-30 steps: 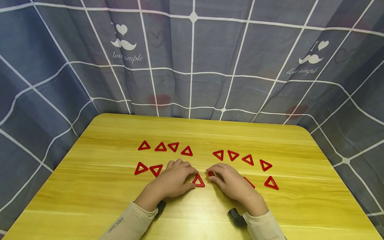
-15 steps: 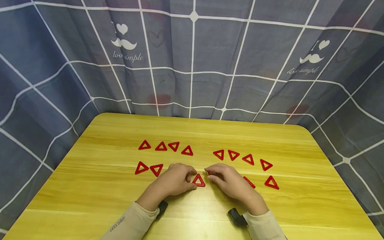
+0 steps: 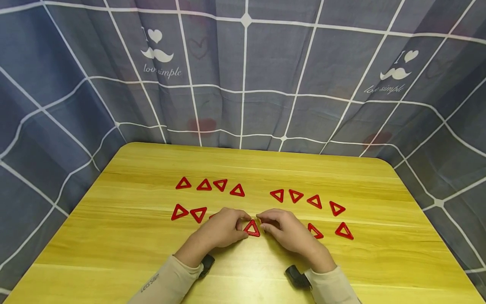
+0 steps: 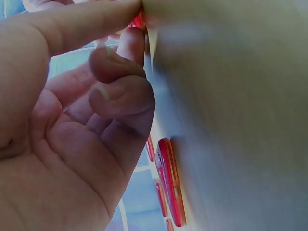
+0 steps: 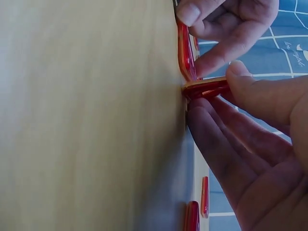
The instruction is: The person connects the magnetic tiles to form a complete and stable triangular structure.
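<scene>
In the head view a flat red hollow triangle tile (image 3: 257,229) lies on the table between both hands. My left hand (image 3: 225,228) holds it between thumb and index finger, with the other fingers curled inward in the left wrist view. Just to its right, my right hand (image 3: 286,228) pinches a second red triangle tile (image 5: 207,88) between thumb and fingers. That tile stands tilted up from the table, its lower edge right at the end of the flat tile (image 5: 185,50) in the right wrist view. In the head view the right fingers hide most of it.
More red triangle tiles lie about: a back row either side of the middle, such as the tile (image 3: 237,195), and others near each hand, like the tile (image 3: 343,235). The left hand partly covers one. A grid-patterned curtain (image 3: 265,55) encloses the wooden table (image 3: 95,253).
My right hand has shifted slightly left with its tile, uncovering more of the tile behind it. The left index finger lifted off, then came back to the flat tile.
</scene>
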`<state>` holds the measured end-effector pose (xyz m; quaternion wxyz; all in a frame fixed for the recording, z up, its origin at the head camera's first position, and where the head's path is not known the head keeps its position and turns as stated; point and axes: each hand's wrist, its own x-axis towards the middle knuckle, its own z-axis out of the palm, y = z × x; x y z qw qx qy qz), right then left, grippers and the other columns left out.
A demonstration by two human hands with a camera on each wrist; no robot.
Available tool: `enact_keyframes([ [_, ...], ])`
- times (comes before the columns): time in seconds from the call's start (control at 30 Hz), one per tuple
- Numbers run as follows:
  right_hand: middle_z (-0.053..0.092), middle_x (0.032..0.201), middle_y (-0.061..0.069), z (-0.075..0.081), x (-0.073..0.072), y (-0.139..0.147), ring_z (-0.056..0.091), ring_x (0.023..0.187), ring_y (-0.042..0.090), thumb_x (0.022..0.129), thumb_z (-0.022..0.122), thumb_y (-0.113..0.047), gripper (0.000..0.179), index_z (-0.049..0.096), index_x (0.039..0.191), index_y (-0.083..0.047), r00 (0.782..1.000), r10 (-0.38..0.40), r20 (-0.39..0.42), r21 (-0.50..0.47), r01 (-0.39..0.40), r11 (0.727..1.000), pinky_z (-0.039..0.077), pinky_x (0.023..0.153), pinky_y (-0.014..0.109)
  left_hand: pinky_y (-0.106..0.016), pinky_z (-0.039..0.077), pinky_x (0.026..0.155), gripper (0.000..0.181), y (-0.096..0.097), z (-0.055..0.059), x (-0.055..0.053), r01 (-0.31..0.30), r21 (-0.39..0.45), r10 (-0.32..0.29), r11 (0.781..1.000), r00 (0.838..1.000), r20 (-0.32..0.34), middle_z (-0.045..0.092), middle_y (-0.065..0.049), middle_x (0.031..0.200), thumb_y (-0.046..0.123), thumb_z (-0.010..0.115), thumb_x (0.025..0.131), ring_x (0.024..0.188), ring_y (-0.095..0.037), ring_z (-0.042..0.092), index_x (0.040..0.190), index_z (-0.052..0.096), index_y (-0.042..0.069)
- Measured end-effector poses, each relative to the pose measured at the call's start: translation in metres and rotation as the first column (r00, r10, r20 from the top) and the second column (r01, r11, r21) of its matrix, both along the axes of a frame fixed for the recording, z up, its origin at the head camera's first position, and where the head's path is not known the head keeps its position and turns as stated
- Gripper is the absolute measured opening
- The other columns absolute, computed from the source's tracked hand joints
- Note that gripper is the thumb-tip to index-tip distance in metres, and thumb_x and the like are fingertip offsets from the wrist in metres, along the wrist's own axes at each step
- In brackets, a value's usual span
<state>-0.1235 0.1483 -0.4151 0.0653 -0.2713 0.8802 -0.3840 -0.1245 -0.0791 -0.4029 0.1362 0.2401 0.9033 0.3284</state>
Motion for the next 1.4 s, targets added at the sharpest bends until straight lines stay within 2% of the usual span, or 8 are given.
enact_keyframes([
  [0.23,0.069,0.116,0.002,0.001,0.002,-0.004,0.065,0.105,0.014,0.097,0.069,-0.011,0.025,0.072,0.121,-0.006,1.000,0.002,0.030,-0.024,-0.001,1.000,0.052,0.090,0.035,-0.024,0.041,0.056,0.031,0.003,0.000,0.001,-0.014,0.004,0.014,1.000,1.000,0.002,0.054,0.007,0.066,0.010,0.079,0.087,0.056,-0.004,0.047,0.117,0.071,0.003],
  [0.5,0.067,0.115,0.008,-0.002,0.002,-0.005,0.067,0.100,0.018,0.087,0.079,-0.007,0.041,0.067,0.125,0.002,0.989,0.022,0.145,-0.112,-0.006,0.994,0.054,0.084,0.027,-0.025,0.042,0.057,0.021,0.007,-0.002,0.002,-0.040,-0.013,0.040,0.999,0.999,-0.020,0.054,0.009,0.064,0.014,0.079,0.087,0.060,-0.006,0.048,0.106,0.073,0.006],
  [0.63,0.068,0.107,0.004,-0.003,0.002,-0.006,0.067,0.092,0.016,0.084,0.082,-0.007,0.040,0.069,0.122,0.000,0.994,0.007,0.112,-0.076,0.002,0.997,0.055,0.080,0.027,-0.025,0.042,0.057,0.022,0.005,-0.001,0.001,-0.032,0.005,0.032,0.999,0.999,-0.006,0.055,0.008,0.065,0.014,0.080,0.087,0.059,-0.006,0.049,0.106,0.073,0.005],
  [0.77,0.067,0.100,0.001,-0.003,0.002,-0.008,0.065,0.086,0.013,0.084,0.082,-0.006,0.037,0.071,0.119,-0.002,0.997,-0.004,0.079,-0.039,0.007,0.999,0.055,0.077,0.027,-0.027,0.046,0.060,0.027,-0.009,0.006,-0.005,-0.026,0.042,0.026,0.999,1.000,0.010,0.058,0.007,0.069,0.012,0.081,0.085,0.061,-0.007,0.053,0.109,0.071,0.004],
  [0.93,0.067,0.102,0.001,-0.003,0.003,-0.010,0.064,0.086,0.014,0.084,0.082,-0.005,0.038,0.071,0.120,-0.002,0.998,-0.007,0.065,-0.025,0.009,1.000,0.055,0.077,0.027,-0.031,0.048,0.068,0.040,-0.037,0.015,-0.016,-0.013,0.084,0.010,0.996,1.000,0.029,0.062,0.000,0.080,0.007,0.086,0.079,0.071,-0.013,0.055,0.115,0.070,0.002],
  [1.13,0.066,0.101,-0.001,-0.003,0.003,-0.010,0.063,0.085,0.014,0.083,0.083,-0.007,0.039,0.072,0.120,-0.002,0.999,-0.014,0.051,-0.006,0.014,1.000,0.055,0.076,0.027,-0.036,0.050,0.078,0.053,-0.063,0.017,-0.023,-0.003,0.071,-0.001,0.997,0.999,0.053,0.062,-0.003,0.095,0.006,0.090,0.073,0.086,-0.021,0.058,0.121,0.070,0.004],
  [1.23,0.066,0.100,-0.002,-0.003,0.003,-0.009,0.063,0.085,0.013,0.083,0.083,-0.007,0.039,0.072,0.120,-0.002,0.998,-0.021,0.051,-0.002,0.021,1.000,0.055,0.076,0.027,-0.039,0.051,0.083,0.055,-0.067,0.015,-0.024,0.017,0.042,-0.018,0.999,0.999,0.027,0.062,-0.002,0.099,0.006,0.091,0.072,0.092,-0.023,0.059,0.122,0.070,0.005],
  [1.4,0.066,0.099,-0.003,-0.002,0.003,-0.009,0.064,0.085,0.014,0.083,0.083,-0.007,0.039,0.072,0.121,-0.002,0.998,-0.031,0.063,-0.008,0.031,0.999,0.055,0.076,0.026,-0.050,0.038,0.093,0.053,-0.069,0.011,-0.024,0.012,-0.054,-0.016,0.998,0.998,-0.061,0.062,0.001,0.105,0.010,0.091,0.072,0.099,-0.022,0.054,0.122,0.072,0.013],
])
